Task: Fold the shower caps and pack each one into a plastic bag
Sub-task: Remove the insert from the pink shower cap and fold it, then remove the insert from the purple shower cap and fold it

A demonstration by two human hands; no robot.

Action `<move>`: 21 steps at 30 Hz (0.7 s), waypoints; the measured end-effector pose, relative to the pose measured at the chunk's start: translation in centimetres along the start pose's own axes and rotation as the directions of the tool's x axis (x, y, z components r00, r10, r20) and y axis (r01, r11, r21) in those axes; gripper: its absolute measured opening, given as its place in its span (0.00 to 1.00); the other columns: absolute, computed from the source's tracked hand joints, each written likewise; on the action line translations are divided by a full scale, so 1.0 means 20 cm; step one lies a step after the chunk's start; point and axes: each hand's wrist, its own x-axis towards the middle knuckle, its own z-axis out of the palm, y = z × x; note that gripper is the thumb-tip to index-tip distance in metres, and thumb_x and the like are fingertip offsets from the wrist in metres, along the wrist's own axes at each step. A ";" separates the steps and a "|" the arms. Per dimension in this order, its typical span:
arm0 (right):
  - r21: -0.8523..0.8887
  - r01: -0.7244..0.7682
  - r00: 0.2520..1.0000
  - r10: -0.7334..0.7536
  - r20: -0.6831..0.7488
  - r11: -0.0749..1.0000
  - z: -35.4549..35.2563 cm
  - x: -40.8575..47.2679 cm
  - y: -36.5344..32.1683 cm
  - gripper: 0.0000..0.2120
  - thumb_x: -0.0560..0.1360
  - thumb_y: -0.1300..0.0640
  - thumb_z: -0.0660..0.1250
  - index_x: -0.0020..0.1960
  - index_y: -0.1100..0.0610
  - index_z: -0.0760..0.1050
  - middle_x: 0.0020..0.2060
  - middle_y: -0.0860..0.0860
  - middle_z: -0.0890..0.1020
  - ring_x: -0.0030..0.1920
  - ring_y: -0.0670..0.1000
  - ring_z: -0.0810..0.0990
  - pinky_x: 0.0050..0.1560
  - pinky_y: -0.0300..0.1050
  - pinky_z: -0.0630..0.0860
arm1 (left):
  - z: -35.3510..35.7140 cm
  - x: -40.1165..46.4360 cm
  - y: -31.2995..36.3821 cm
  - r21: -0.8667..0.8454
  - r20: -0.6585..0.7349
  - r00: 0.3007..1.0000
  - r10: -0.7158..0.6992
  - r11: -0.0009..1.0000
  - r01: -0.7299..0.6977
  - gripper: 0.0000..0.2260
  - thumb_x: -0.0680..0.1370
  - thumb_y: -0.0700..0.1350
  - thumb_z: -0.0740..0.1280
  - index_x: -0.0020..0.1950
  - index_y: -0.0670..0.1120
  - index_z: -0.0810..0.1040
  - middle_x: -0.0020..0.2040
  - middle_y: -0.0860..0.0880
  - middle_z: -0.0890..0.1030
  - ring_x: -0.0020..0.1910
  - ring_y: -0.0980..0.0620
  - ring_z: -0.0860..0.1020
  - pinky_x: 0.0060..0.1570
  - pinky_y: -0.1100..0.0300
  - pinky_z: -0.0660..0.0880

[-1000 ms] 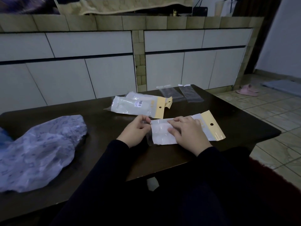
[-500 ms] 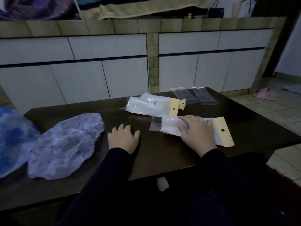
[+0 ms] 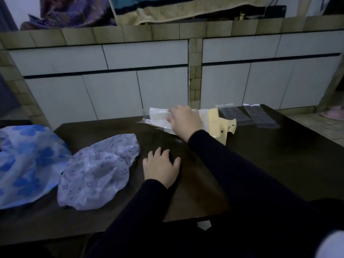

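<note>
- Here, two unpacked shower caps lie at the left of the dark table (image 3: 260,164): a white shower cap (image 3: 96,170) with small print, and a blue-flowered shower cap (image 3: 28,164) touching it at its left.
- The packed bags (image 3: 214,121) with yellow header cards sit piled at the far edge; three headers show.
- The right hand (image 3: 184,121) lies on top of that pile; whether its fingers grip it cannot be told.
- The left hand (image 3: 161,167) rests flat on the table, fingers slightly apart, holding nothing, just beside the white cap.
- Two empty clear bags (image 3: 249,116) lie side by side at the far right.
</note>
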 end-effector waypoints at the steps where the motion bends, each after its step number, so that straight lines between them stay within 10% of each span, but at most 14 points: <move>1: 0.019 0.026 0.999 -0.027 0.024 0.999 0.04 0.05 -0.04 0.14 0.81 0.53 0.60 0.64 0.54 0.74 0.57 0.52 0.79 0.57 0.54 0.77 0.57 0.52 0.72 | 0.00 0.00 0.00 0.003 -0.002 1.000 0.005 1.000 -0.005 0.26 0.80 0.62 0.53 0.75 0.52 0.64 0.77 0.48 0.61 0.75 0.44 0.58 0.71 0.47 0.55; 21: 0.019 0.231 0.960 -0.232 0.156 0.973 0.31 0.17 -0.07 0.21 0.78 0.42 0.61 0.68 0.49 0.72 0.64 0.49 0.75 0.63 0.54 0.72 0.61 0.54 0.68 | -0.01 0.03 -0.08 0.017 -0.034 0.995 0.094 0.995 -0.094 0.26 0.78 0.64 0.56 0.72 0.54 0.67 0.73 0.53 0.66 0.68 0.48 0.65 0.65 0.51 0.61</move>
